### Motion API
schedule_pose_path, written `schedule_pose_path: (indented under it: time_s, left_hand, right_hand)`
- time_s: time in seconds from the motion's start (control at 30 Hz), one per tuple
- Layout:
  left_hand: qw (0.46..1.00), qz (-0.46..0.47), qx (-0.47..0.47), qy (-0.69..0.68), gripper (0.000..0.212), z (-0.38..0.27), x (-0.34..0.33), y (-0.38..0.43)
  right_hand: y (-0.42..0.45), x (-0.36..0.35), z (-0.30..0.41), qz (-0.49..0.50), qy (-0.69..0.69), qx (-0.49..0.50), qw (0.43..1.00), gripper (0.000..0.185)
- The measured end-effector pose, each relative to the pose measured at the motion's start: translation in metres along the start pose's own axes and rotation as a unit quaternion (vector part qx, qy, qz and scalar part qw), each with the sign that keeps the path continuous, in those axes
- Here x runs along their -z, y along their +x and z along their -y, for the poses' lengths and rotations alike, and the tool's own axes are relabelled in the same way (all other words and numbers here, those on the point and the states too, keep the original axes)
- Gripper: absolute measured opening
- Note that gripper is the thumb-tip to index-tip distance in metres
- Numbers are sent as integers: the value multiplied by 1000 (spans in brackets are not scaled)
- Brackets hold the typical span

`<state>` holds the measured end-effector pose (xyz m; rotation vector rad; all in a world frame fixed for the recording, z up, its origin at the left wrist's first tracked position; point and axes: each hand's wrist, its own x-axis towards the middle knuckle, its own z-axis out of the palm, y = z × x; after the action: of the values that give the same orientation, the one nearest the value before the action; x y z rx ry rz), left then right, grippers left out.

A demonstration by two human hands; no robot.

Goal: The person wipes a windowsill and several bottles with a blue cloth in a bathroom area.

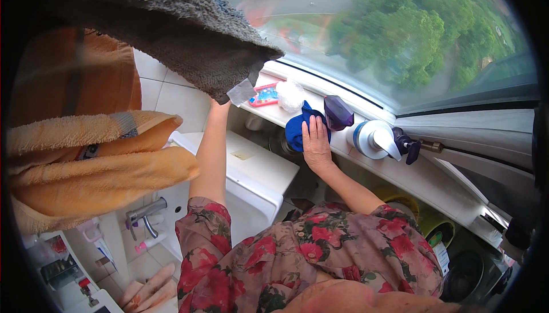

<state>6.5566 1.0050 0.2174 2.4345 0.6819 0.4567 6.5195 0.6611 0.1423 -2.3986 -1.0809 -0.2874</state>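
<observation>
My right hand (pixel 316 141) lies over a bunched blue cloth (pixel 295 132) on the white windowsill (pixel 369 167), its fingers stretched forward along the cloth. The thumb is hidden. Just right of the fingertips is a dark purple faceted bottle (pixel 339 112). A clear crumpled plastic bag (pixel 291 95) and a pink-framed toy (pixel 264 95) with a blue face lie left of the cloth. My left forearm (pixel 211 150) reaches up past the sink, and the left hand is hidden behind a hanging grey towel (pixel 206 51).
A white pump bottle (pixel 373 139) and a dark purple pump bottle (pixel 405 143) stand right of my hand. Orange towels (pixel 107 180) hang at the left above a chrome faucet (pixel 146 216) and a white sink (pixel 244 210). Window glass (pixel 309 25) rises behind the sill. Green basins (pixel 437 227) sit below it.
</observation>
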Motion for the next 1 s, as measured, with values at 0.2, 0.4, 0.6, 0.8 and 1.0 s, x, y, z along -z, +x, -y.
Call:
schedule_pose_path:
  time_s: [0.2, 0.4, 0.6, 0.8, 1.0]
  left_hand:
    - [996, 63, 69, -14, 62, 4, -25, 25]
    - [993, 69, 90, -18, 64, 10, -16, 33]
    - [990, 83, 110, -20, 67, 12, -28, 33]
    - [979, 83, 187, 20, 71, 19, -10, 29]
    - [994, -65, 26, 84, 67, -99, -14, -24]
  right_hand:
    - [1, 0, -10, 0, -30, -7, 1000, 50]
    - [3, 8, -11, -6, -39, -3, 999, 49]
    - [1, 6, -18, -5, -18, -16, 1000, 52]
    - [3, -1, -8, 10, 6, 1, 1000, 53]
    - [2, 2, -29, 13, -4, -10, 1000, 51]
